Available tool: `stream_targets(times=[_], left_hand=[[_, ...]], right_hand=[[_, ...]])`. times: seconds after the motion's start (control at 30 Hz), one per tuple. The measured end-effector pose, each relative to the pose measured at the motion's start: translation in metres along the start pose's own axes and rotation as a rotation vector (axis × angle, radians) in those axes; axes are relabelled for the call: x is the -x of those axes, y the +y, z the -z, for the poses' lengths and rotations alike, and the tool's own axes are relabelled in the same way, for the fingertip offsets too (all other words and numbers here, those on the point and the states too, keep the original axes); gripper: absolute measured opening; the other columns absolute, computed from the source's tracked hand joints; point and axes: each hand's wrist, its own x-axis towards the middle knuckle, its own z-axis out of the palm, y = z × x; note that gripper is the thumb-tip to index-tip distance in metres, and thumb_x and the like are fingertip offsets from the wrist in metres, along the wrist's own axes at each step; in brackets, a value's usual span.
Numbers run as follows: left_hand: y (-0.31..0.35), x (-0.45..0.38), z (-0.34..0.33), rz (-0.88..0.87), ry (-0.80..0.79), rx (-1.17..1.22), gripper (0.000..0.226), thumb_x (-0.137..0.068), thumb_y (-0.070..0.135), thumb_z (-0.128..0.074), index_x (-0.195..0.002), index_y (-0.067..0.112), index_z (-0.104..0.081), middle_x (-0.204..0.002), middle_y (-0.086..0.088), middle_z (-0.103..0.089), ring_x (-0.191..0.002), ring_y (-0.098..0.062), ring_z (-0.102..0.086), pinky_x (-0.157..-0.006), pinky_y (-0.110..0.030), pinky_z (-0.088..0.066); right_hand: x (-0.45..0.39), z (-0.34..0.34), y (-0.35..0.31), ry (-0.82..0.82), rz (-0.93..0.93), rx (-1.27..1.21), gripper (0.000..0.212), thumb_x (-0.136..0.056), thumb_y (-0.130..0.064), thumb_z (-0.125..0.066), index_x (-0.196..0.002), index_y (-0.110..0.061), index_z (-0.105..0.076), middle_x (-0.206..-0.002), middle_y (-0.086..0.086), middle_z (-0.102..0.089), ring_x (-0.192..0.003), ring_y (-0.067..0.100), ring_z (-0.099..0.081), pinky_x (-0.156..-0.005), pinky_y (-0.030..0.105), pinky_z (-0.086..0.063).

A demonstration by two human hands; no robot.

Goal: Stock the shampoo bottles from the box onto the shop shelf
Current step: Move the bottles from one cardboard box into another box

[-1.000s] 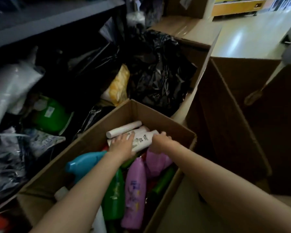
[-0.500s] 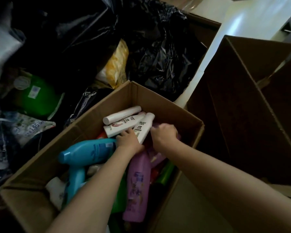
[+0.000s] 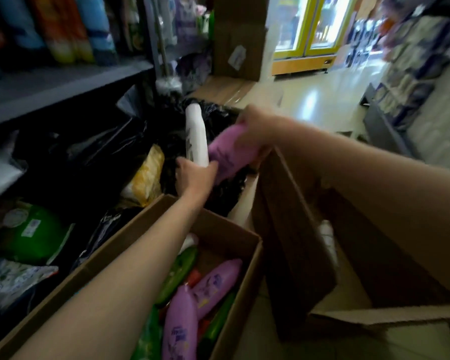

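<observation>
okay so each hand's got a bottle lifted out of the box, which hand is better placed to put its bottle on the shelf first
Probably the left hand. It holds the white bottle upright, on the side nearer the grey shelf. The right hand grips the purple bottle, tilted and farther from the shelf, beyond the white one.

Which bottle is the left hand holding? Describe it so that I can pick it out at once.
Start at the open cardboard box at bottom centre and follow the left forearm up to the left hand. It grips the base of a white bottle standing nearly upright. The bottle beside it, in the right hand, is purple.
</observation>
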Motion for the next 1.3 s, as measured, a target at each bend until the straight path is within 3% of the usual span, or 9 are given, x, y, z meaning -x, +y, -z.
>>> stream_targets(times=[0.17, 0.37, 0.5, 0.63, 0.83, 0.97, 1.07, 1.2, 1.3], left_hand=[[0.095, 0.044, -0.049, -0.325, -0.087, -0.046, 0.064, -0.080, 0.035, -0.063, -0.129, 0.006, -0.034, -0.129, -0.017, -0.050, -0.116, -0.034, -0.051, -0.090, -0.037, -0.043], [0.112, 0.103, -0.126, -0.520, -0.524, -0.615, 0.075, -0.082, 0.042, -0.059, -0.142, 0.021, -0.018, -0.134, -0.019, -0.043, -0.118, -0.038, -0.048, -0.094, -0.040, -0.041], [0.091, 0.124, -0.174, -0.424, -0.714, -0.854, 0.079, -0.086, 0.040, -0.057, -0.147, 0.022, -0.011, -0.139, -0.018, -0.040, -0.122, -0.034, -0.045, -0.094, -0.040, -0.042], [0.074, 0.131, -0.205, -0.241, -0.791, -0.920, 0.085, -0.085, 0.040, -0.058, -0.147, 0.011, -0.008, -0.139, -0.019, -0.038, -0.123, -0.034, -0.045, -0.094, -0.040, -0.043], [0.052, 0.134, -0.221, -0.042, -0.828, -0.963, 0.096, -0.084, 0.045, -0.060, -0.147, 0.001, -0.001, -0.147, -0.020, -0.030, -0.131, -0.036, -0.038, -0.105, -0.041, -0.037], [0.038, 0.140, -0.221, 0.067, -0.851, -0.907, 0.092, -0.086, 0.039, -0.060, -0.147, 0.000, -0.002, -0.144, -0.020, -0.032, -0.126, -0.034, -0.043, -0.100, -0.039, -0.042], [0.028, 0.147, -0.229, 0.066, -0.892, -0.815, 0.094, -0.087, 0.044, -0.058, -0.147, 0.000, -0.001, -0.151, -0.020, -0.024, -0.136, -0.034, -0.032, -0.112, -0.040, -0.031], [0.030, 0.161, -0.230, -0.062, -1.031, -0.662, 0.071, -0.092, 0.032, -0.054, -0.148, 0.009, -0.017, -0.149, -0.014, -0.028, -0.135, -0.027, -0.034, -0.107, -0.030, -0.033], [0.023, 0.157, -0.226, -0.164, -1.106, -0.820, 0.050, -0.087, 0.027, -0.061, -0.131, 0.007, -0.047, -0.127, -0.008, -0.052, -0.115, -0.021, -0.051, -0.096, -0.029, -0.043]], right_hand=[[0.040, 0.091, 0.079, 0.285, -0.122, -0.040, 0.035, -0.082, -0.024, -0.068, -0.112, -0.008, -0.062, -0.087, 0.014, -0.069, -0.066, 0.026, -0.069, -0.071, 0.040, -0.059], [0.074, 0.040, 0.200, 0.149, -0.329, 0.322, 0.033, -0.084, -0.035, -0.059, -0.109, -0.012, -0.061, -0.108, 0.017, -0.061, -0.102, 0.033, -0.060, -0.076, 0.033, -0.045], [0.089, -0.042, 0.252, -0.210, -0.463, 0.235, 0.035, -0.085, -0.040, -0.062, -0.110, -0.015, -0.058, -0.102, 0.005, -0.058, -0.094, 0.022, -0.060, -0.071, 0.030, -0.047], [0.084, -0.110, 0.278, -0.281, -0.459, 0.115, 0.040, -0.093, -0.026, -0.054, -0.128, -0.008, -0.049, -0.125, 0.010, -0.057, -0.114, 0.026, -0.057, -0.085, 0.033, -0.047], [0.080, -0.104, 0.281, -0.598, -0.242, 0.050, 0.040, -0.087, -0.017, -0.062, -0.125, -0.009, -0.054, -0.124, 0.011, -0.059, -0.112, 0.029, -0.058, -0.089, 0.037, -0.051], [0.085, -0.086, 0.297, -0.518, -0.414, -0.570, 0.055, -0.085, -0.007, -0.063, -0.135, -0.004, -0.039, -0.108, 0.013, -0.060, -0.090, 0.026, -0.066, -0.057, 0.024, -0.057], [0.086, -0.070, 0.305, -0.487, -0.544, -1.164, 0.070, -0.090, -0.002, -0.054, -0.148, -0.018, -0.018, -0.131, 0.021, -0.047, -0.090, 0.028, -0.064, -0.076, 0.035, -0.057], [0.086, -0.078, 0.293, -0.457, -0.525, -0.987, 0.057, -0.093, -0.008, -0.051, -0.145, -0.010, -0.027, -0.144, 0.016, -0.038, -0.116, 0.029, -0.054, -0.072, 0.024, -0.051], [0.078, -0.102, 0.300, -0.417, -0.627, -0.890, 0.058, -0.089, -0.007, -0.059, -0.141, -0.009, -0.034, -0.139, 0.018, -0.046, -0.117, 0.032, -0.055, -0.069, 0.033, -0.051]])
